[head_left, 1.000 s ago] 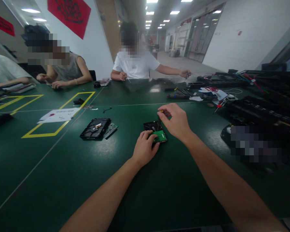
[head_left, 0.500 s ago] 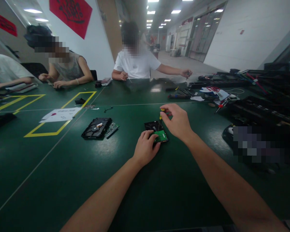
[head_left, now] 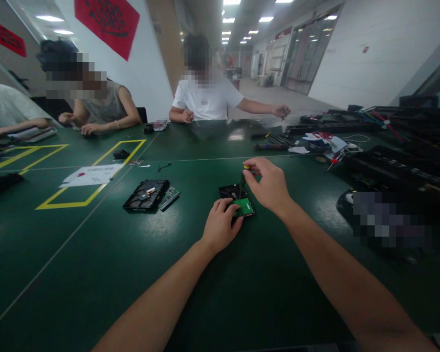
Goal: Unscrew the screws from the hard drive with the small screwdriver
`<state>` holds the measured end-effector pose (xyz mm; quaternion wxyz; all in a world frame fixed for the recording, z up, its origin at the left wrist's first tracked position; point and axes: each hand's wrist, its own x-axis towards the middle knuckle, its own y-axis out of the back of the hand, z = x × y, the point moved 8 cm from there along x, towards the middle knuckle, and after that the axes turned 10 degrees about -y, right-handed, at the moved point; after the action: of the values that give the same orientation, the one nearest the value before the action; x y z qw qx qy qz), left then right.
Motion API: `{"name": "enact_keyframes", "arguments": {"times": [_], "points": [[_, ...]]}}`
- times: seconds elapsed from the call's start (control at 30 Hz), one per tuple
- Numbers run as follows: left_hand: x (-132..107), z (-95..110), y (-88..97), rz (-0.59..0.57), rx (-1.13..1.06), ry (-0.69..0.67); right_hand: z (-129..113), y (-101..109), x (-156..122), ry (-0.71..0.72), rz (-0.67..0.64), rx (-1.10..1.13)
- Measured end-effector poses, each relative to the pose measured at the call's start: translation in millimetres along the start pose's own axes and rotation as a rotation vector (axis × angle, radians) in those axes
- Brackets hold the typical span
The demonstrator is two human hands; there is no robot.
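Observation:
A small black hard drive [head_left: 230, 191] with a green circuit board [head_left: 245, 207] on top lies on the green table [head_left: 95, 264] in front of me. My left hand [head_left: 220, 226] rests on its near edge, fingers curled onto the green board. My right hand [head_left: 269, 186] pinches the yellow-tipped handle of a small screwdriver [head_left: 244, 175] that stands upright on the drive.
A second black drive [head_left: 145, 194] with a loose circuit board [head_left: 168, 197] lies to the left, beside yellow tape lines [head_left: 91, 193] and a sheet of paper [head_left: 91, 174]. Tools, cables and black cases [head_left: 396, 166] crowd the right side. Three other people sit along the far edge.
My right hand and the screwdriver shifted slightly over the drive; the left hand stayed on the board.

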<state>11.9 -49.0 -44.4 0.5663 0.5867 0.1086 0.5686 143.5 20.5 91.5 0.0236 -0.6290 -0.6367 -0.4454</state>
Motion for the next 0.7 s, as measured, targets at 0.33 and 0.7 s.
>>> {"name": "enact_keyframes", "arguments": {"times": [0.33,0.7], "points": [[-0.4,-1.0,-1.5,0.01,-0.005,-0.007,0.1,-0.2,0.1,-0.008,-0.005,-0.009],[0.2,0.5,0.3,0.003,0.001,-0.006,-2.0,-0.7,-0.3,0.003,-0.004,-0.024]]}}
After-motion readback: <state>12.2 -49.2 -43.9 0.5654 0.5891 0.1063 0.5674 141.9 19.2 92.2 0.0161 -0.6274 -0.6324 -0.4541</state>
